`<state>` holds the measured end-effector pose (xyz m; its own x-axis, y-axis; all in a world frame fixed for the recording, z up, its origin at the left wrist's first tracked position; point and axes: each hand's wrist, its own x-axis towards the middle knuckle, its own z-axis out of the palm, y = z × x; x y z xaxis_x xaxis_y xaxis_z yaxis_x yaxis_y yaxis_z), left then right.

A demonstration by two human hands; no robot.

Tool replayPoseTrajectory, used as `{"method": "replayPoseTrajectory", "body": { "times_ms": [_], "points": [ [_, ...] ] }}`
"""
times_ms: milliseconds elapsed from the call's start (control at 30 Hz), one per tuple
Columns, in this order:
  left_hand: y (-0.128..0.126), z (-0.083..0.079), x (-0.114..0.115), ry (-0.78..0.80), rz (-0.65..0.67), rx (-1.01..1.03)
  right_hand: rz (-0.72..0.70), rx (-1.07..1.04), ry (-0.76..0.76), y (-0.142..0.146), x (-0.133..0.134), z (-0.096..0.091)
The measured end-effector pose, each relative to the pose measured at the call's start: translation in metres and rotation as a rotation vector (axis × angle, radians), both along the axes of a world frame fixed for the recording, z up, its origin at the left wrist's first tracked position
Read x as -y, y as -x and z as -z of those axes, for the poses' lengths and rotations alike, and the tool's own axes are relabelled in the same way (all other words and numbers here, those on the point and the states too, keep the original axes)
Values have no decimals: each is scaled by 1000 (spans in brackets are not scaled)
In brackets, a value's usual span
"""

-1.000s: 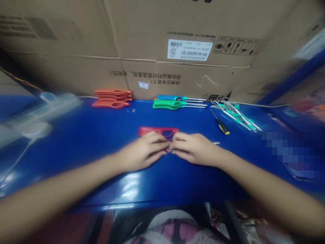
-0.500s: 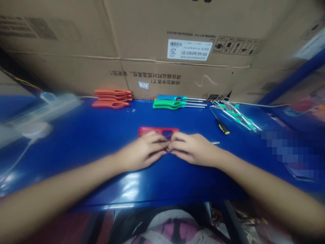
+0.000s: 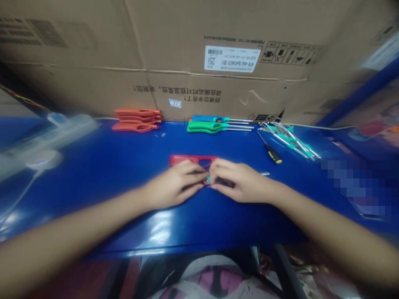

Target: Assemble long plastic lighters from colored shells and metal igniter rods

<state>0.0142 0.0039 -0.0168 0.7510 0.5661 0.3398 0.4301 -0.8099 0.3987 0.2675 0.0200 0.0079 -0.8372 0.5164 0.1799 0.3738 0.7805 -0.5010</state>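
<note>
My left hand [image 3: 179, 182] and my right hand [image 3: 241, 180] meet over the blue table, fingers closed around a partly assembled long-nosed lighter [image 3: 207, 178]. Little of it shows between the fingertips: a teal piece, a bit of red and a thin wire-like part. A metal tube end [image 3: 264, 173] sticks out beyond my right hand; I cannot tell whether it belongs to that lighter. Just behind the fingers lies a red lighter handle shell [image 3: 183, 159], its far side visible and its near edge covered by my hands.
Orange handle shells [image 3: 135, 126] are stacked at the back left. Green and blue lighters [image 3: 205, 126] lie at the back middle. Teal-and-metal lighter nozzles [image 3: 289, 141] and a black-and-yellow screwdriver [image 3: 273, 153] are on the right. A cardboard sheet [image 3: 174, 37] stands behind; a power strip [image 3: 71, 131] sits left.
The fingers of my right hand have shifted and lifted slightly, so the teal piece now shows between the hands. My left hand stays nearly in place.
</note>
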Motion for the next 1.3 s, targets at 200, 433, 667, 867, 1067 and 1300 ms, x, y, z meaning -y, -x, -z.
{"method": "replayPoseTrajectory", "body": {
  "times_ms": [200,433,667,867,1067,1300],
  "points": [
    [2,1,1,7,-19,10,104,-87,333,-5,-4,-10],
    [2,0,1,4,-19,4,94,-90,242,-1,-9,0],
    [2,0,1,-26,-7,12,56,-76,172,-1,-9,0],
    [2,0,0,-42,-2,21,64,-55,132,-2,-10,0],
    [2,0,0,-63,4,-8,55,-89,154,-2,-12,0],
    [4,-3,1,-38,18,-30,63,-83,145,-2,-12,-1]
  ]
}}
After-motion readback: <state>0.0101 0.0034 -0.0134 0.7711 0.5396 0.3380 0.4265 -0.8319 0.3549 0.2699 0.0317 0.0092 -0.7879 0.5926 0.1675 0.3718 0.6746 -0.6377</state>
